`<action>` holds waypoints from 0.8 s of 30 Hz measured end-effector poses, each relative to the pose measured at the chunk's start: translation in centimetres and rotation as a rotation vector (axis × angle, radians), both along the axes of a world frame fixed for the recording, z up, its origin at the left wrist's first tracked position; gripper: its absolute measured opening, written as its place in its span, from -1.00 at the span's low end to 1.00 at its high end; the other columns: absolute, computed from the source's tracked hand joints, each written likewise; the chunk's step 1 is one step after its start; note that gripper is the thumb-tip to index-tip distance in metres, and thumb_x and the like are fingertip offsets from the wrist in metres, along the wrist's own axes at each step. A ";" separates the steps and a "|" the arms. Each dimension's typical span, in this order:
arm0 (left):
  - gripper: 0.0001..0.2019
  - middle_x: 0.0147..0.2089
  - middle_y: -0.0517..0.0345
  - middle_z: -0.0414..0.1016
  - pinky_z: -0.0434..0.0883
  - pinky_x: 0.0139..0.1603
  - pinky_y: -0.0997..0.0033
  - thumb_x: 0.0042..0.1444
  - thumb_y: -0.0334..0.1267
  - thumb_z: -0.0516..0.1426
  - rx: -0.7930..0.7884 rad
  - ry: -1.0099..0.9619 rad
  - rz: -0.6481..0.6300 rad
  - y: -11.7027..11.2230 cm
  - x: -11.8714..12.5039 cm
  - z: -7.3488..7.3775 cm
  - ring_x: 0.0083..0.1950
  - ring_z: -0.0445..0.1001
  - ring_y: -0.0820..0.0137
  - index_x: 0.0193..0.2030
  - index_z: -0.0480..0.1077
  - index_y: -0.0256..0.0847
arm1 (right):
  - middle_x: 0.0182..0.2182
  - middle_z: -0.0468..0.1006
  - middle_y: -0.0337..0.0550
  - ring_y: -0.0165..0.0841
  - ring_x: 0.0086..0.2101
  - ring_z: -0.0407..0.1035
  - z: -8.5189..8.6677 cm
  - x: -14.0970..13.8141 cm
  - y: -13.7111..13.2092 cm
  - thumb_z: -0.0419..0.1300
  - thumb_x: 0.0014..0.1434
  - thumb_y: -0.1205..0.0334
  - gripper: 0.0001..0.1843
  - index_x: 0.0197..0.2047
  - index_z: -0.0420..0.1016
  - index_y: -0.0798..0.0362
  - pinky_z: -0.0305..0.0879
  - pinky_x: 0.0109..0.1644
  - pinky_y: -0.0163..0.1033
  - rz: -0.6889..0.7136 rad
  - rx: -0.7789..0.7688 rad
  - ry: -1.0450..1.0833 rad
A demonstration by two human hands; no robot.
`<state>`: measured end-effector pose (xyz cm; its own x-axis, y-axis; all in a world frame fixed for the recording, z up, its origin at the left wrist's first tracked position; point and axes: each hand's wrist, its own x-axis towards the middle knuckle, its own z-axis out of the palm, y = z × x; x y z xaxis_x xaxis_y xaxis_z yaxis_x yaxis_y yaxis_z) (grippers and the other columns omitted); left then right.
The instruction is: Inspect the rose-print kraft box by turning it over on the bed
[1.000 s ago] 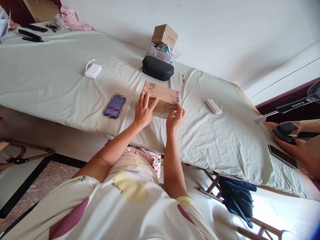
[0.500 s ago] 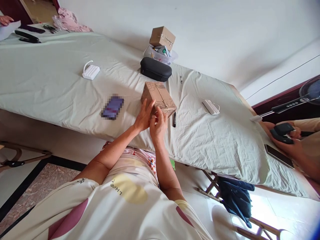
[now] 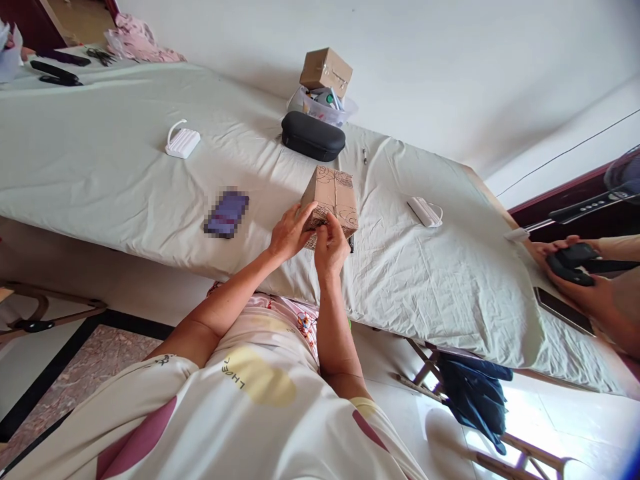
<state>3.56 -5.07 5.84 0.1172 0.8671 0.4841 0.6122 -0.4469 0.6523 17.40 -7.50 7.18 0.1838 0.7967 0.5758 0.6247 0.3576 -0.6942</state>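
Observation:
A small cardboard box [image 3: 336, 192] with dark scribbled line drawings lies on the cloth-covered table in front of me. My left hand [image 3: 291, 231] grips its near left edge, fingers pressed against the side. My right hand [image 3: 332, 249] is closed at the near end, thumb and fingertips pinched against the cardboard. What lies under those fingertips is hidden. Just right of the box a black marker [image 3: 352, 244] shows only in part. To the left of my hands is a phone [image 3: 227, 213] with a blurred-out screen.
Behind the box are a black hard case [image 3: 313, 137], a clear plastic basket [image 3: 345, 117] and another carton [image 3: 326, 69]. White devices with looped straps lie left [image 3: 183, 143] and right [image 3: 424, 212]. At the right edge a person's hands hold a black device [image 3: 573, 264] near a dark phone [image 3: 564, 309].
The box has shifted right and turned, so its long side points more straight away from me. Both my hands moved with it. The marker is now mostly covered.

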 end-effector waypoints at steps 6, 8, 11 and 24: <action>-0.32 0.54 -0.11 0.33 0.57 0.36 0.08 0.38 -0.28 0.22 -0.020 -0.034 0.002 -0.5 0.2 0.3 0.53 0.38 0.03 0.59 0.17 0.02 | -0.24 0.71 -0.12 -0.27 -0.29 0.60 0.0 2.7 1.2 0.08 0.41 -0.16 -0.45 0.20 0.62 0.01 0.56 -0.05 -0.08 -0.140 -0.020 0.174; -0.31 0.54 -0.07 0.34 0.58 0.36 0.09 0.37 -0.31 0.22 -0.021 -0.050 0.018 -0.2 0.0 0.4 0.52 0.39 0.03 0.59 0.17 0.04 | -0.38 0.64 -0.19 -0.31 -0.39 0.52 0.3 3.5 1.8 0.12 0.39 -0.21 -0.42 0.16 0.65 0.03 0.51 -0.15 -0.14 -0.152 -0.009 0.211; -0.27 0.54 -0.04 0.36 0.58 0.37 0.05 0.35 -0.37 0.22 -0.043 -0.078 0.056 0.8 -0.6 0.4 0.50 0.41 0.00 0.61 0.16 0.05 | -0.51 0.51 -0.28 -0.34 -0.42 0.47 0.4 4.6 3.2 0.12 0.38 -0.24 -0.42 0.08 0.68 0.05 0.44 -0.22 -0.19 -0.143 0.012 0.263; -0.35 0.45 -0.10 0.52 0.50 0.44 0.10 0.32 -0.45 0.20 -0.096 -0.133 0.006 3.6 -2.4 -3.2 0.41 0.55 0.11 0.53 0.26 -0.11 | -0.32 0.59 -0.17 -0.31 -0.32 0.51 -3.7 4.8 5.3 0.07 0.29 -0.47 -0.35 -0.14 0.53 -0.01 0.55 -0.13 -0.13 0.101 -0.103 0.317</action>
